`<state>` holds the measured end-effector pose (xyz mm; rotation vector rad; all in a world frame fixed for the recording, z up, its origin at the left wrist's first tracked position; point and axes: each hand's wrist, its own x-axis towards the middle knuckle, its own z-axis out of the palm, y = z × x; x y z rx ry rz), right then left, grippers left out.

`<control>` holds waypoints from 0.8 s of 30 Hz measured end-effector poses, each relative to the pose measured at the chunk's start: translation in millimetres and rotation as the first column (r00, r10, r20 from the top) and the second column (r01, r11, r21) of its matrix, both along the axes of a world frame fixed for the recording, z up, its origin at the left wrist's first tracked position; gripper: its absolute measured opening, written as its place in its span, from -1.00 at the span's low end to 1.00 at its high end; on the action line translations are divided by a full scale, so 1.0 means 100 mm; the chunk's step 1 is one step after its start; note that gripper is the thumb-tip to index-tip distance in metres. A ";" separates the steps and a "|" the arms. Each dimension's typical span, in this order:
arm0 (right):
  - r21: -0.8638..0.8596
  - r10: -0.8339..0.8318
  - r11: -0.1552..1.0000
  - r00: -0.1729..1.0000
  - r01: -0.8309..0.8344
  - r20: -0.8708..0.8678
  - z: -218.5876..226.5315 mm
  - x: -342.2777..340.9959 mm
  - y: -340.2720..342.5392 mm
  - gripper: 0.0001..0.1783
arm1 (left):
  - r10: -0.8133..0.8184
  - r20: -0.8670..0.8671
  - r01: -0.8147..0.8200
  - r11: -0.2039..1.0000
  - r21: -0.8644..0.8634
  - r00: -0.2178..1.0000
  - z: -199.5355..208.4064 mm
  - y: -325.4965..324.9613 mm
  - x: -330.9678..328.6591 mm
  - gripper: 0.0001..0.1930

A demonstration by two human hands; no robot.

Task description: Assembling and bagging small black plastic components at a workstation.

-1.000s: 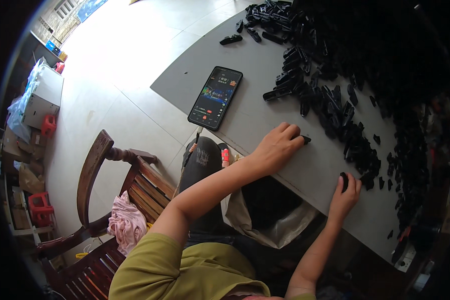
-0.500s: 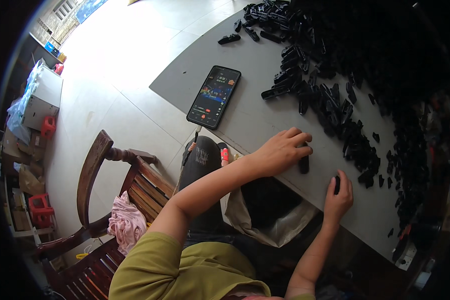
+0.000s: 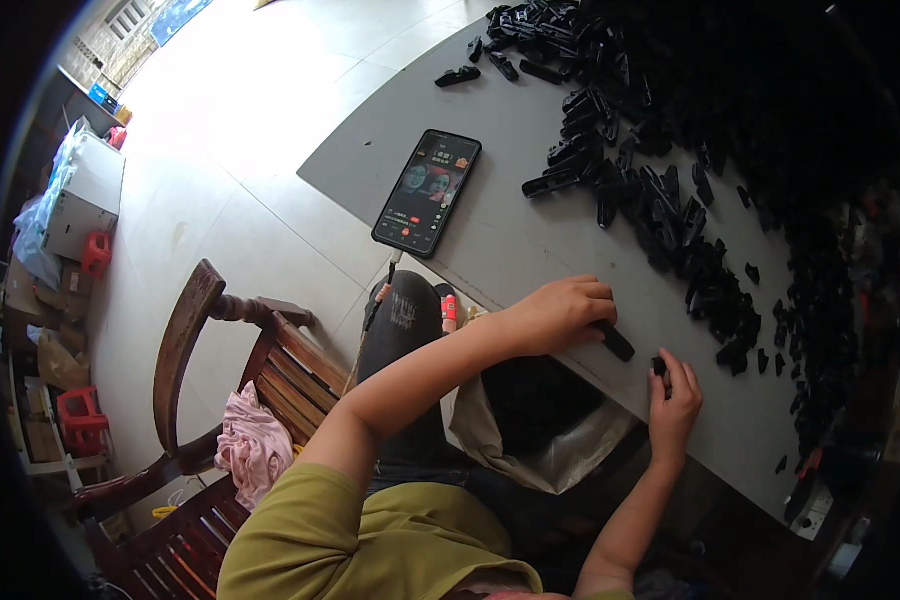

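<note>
Over the near edge of the grey table [image 3: 530, 235], my left hand [image 3: 568, 315] is closed on a long black plastic piece [image 3: 617, 342]. One end sticks out from the fingers, slanting toward my right hand. A smaller black plastic part [image 3: 659, 367] is pinched between the thumb and fingers of my right hand [image 3: 676, 408], its shape mostly covered. A small gap separates the two pieces. Beyond both hands lies a long heap of black plastic parts [image 3: 670, 215], some elongated like clips and others shorter, too dark to name exactly.
A phone [image 3: 428, 195] with a lit screen lies at the table's left, a cable at its lower end. Below the table edge, an open pale bag [image 3: 480, 430] with dark contents sits by my lap. A wooden chair [image 3: 185, 360] holding a pink cloth [image 3: 253, 440] stands left.
In my left hand the long piece has swung from nearly upright to a slant toward the right. My right hand has shifted slightly left with its small part. The phone's picture has changed.
</note>
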<state>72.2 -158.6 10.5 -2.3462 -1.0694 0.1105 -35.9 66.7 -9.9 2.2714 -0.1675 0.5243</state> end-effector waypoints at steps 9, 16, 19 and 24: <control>0.254 0.159 0.957 0.985 -0.139 -0.061 0.12 -0.13 0.42 -0.73 | -0.066 -0.013 0.065 0.996 -0.067 0.998 0.04 -0.04 -0.03 -0.78; 0.262 0.170 0.954 0.982 -0.145 -0.077 0.07 -0.01 0.21 -0.71 | -0.113 -0.022 0.109 0.985 -0.135 0.993 0.02 -0.02 0.00 -0.79; 0.255 0.210 0.947 0.977 -0.193 -0.042 0.10 -0.01 0.30 -0.70 | -0.151 -0.009 0.148 0.980 -0.134 0.989 0.03 -0.02 0.04 -0.80; 0.291 0.229 0.935 0.972 -0.205 -0.050 0.03 -0.10 0.42 -0.67 | -0.138 -0.018 0.135 0.984 -0.112 0.990 0.01 -0.03 0.02 -0.76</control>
